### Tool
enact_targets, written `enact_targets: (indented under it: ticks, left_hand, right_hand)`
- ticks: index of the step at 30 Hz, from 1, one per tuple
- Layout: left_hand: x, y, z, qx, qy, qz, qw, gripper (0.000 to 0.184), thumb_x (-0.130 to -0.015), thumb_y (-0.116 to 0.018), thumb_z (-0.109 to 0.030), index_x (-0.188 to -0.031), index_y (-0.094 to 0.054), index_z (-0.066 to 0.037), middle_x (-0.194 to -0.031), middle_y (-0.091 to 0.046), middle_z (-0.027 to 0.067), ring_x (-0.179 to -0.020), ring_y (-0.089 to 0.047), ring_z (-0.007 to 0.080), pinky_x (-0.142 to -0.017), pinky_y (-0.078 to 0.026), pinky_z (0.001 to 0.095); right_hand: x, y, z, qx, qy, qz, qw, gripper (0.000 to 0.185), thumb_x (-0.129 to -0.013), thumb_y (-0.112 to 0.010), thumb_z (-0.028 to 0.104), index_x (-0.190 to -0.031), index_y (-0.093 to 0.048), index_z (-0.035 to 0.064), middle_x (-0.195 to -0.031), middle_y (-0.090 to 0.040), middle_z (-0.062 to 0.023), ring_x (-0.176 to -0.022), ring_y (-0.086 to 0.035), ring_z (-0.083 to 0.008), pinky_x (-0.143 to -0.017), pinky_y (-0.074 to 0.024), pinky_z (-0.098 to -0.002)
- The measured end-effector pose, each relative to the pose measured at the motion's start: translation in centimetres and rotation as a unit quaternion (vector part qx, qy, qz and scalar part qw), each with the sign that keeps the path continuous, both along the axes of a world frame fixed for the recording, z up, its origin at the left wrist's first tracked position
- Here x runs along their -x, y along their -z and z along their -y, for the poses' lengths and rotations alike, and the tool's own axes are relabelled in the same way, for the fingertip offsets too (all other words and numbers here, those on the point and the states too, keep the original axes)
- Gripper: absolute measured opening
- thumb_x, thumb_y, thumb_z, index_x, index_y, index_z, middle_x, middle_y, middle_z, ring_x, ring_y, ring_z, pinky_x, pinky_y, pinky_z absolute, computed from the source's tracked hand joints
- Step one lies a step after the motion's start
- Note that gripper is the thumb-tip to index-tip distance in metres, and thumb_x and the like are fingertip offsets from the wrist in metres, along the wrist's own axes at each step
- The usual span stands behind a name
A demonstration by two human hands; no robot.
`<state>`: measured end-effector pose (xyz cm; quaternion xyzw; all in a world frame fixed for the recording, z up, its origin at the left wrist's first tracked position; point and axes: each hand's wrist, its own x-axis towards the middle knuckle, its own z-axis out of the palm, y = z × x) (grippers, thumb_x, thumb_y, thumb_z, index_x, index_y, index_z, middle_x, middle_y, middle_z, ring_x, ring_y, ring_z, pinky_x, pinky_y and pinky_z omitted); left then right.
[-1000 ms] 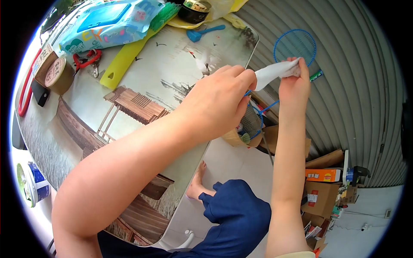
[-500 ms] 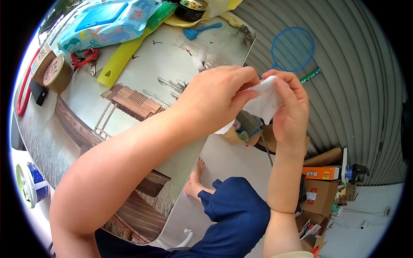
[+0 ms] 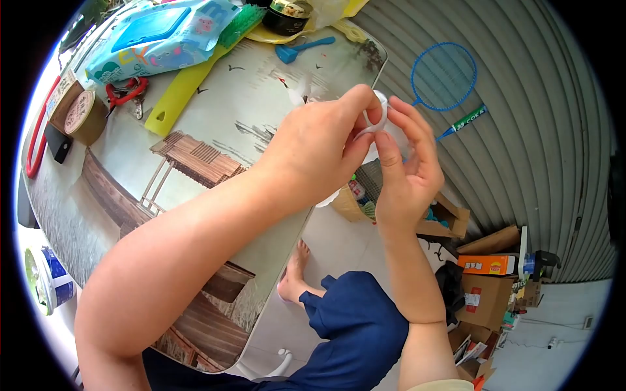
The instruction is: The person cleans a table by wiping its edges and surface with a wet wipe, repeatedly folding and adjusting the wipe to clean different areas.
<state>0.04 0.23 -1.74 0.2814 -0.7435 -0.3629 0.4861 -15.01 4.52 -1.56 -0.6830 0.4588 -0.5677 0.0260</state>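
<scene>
White cloth point(image 3: 383, 104) is held in mid-frame, slightly right of centre, over the counter's right edge. Exact type can't be told. Its upper end is bent into a small loop; the rest hangs below, partly hidden by the hands.

Left hand point(image 3: 313, 150): back of hand up, cloth pinched between thumb and index. Right hand point(image 3: 411, 179): raised from the lower right, fingers curled, cloth gripped at the loop's right side, thumb tip at its lower edge. Both hands are close together, fingertips nearly meeting at the loop.

Counter point(image 3: 251, 78) is covered with a printed boat-and-bird scene. Upper left: wipes pack point(image 3: 153, 42) with blue lid, green-bristled brush point(image 3: 179, 94) laid beside it, red-handled clippers point(image 3: 127, 94) just below the pack, round tub point(image 3: 83, 118) further left. Top centre: black tin point(image 3: 285, 18) by yellow plastic bag point(image 3: 336, 12), small blue scoop point(image 3: 290, 52) below them.

Upper right: blue-framed racket point(image 3: 443, 76) seen against the grey corrugated surface point(image 3: 541, 137), well apart from the counter items. Basket point(image 3: 351, 205) is seen below the hands, partly hidden. Lower right: orange box point(image 3: 486, 264) above a taped cardboard box point(image 3: 486, 301). Lower left: white-and-blue tub point(image 3: 49, 280), placed outside the counter edge
</scene>
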Motion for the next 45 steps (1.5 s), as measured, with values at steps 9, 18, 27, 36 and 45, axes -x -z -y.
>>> enact_targets:
  ticks: [9, 18, 27, 36, 45]
  left_hand:
    - [0.3, 0.4, -0.1, 0.073, -0.054, 0.036, 0.995, 0.021, -0.084, -0.064, -0.003, -0.105, -0.059, -0.004, -0.085, -0.066, 0.0100, -0.078, -0.068, 0.0242, -0.064, -0.054, 0.0343]
    - [0.3, 0.6, -0.5, 0.197, 0.094, 0.233, 0.948, 0.009, -0.079, -0.069, -0.012, -0.083, -0.064, -0.007, -0.076, -0.064, 0.0080, -0.082, -0.062, 0.0263, -0.084, -0.046, 0.0382]
    - [0.3, 0.5, -0.5, 0.197, 0.091, 0.250, 0.944, 0.010, -0.081, -0.070, -0.014, -0.082, -0.066, -0.005, -0.072, -0.063, 0.0065, -0.080, -0.062, 0.0251, -0.088, -0.045, 0.0387]
    - [0.3, 0.7, -0.4, 0.206, 0.091, 0.248, 0.942, 0.010, -0.082, -0.070, -0.015, -0.082, -0.066, -0.006, -0.073, -0.064, 0.0065, -0.080, -0.062, 0.0248, -0.091, -0.045, 0.0398]
    - [0.2, 0.9, -0.4, 0.203, 0.086, 0.241, 0.945, 0.010, -0.082, -0.070, -0.014, -0.081, -0.065, -0.005, -0.074, -0.064, 0.0066, -0.081, -0.062, 0.0250, -0.091, -0.045, 0.0399]
  right_hand:
    - [2.6, 0.6, 1.8, -0.241, -0.170, 0.509, 0.809, 0.019, -0.096, -0.064, 0.008, -0.113, -0.062, 0.0002, -0.106, -0.069, -0.0088, -0.094, -0.066, -0.0143, -0.085, -0.0521, -0.0279]
    - [6.9, 1.4, 10.2, 0.109, 0.109, -0.261, 0.953, 0.007, -0.086, -0.068, 0.006, -0.093, -0.069, 0.0068, -0.097, -0.066, -0.0088, -0.086, -0.064, -0.0253, -0.075, -0.0515, -0.0350]
    - [7.7, 0.8, 10.0, -0.018, -0.027, -0.258, 0.966, 0.010, -0.086, -0.063, 0.000, -0.095, -0.067, 0.0031, -0.095, -0.065, -0.0112, -0.087, -0.063, -0.0320, -0.074, -0.0510, -0.0384]
    - [7.6, 0.2, 8.7, 0.006, -0.073, -0.317, 0.945, 0.011, -0.085, -0.063, -0.002, -0.094, -0.066, 0.0028, -0.094, -0.066, -0.0119, -0.089, -0.065, -0.0326, -0.074, -0.0531, -0.0389]
    - [6.9, 0.3, 8.0, -0.037, -0.081, -0.275, 0.957, 0.013, -0.085, -0.061, -0.003, -0.096, -0.066, 0.0024, -0.096, -0.067, -0.0141, -0.088, -0.064, -0.0339, -0.075, -0.0521, -0.0389]
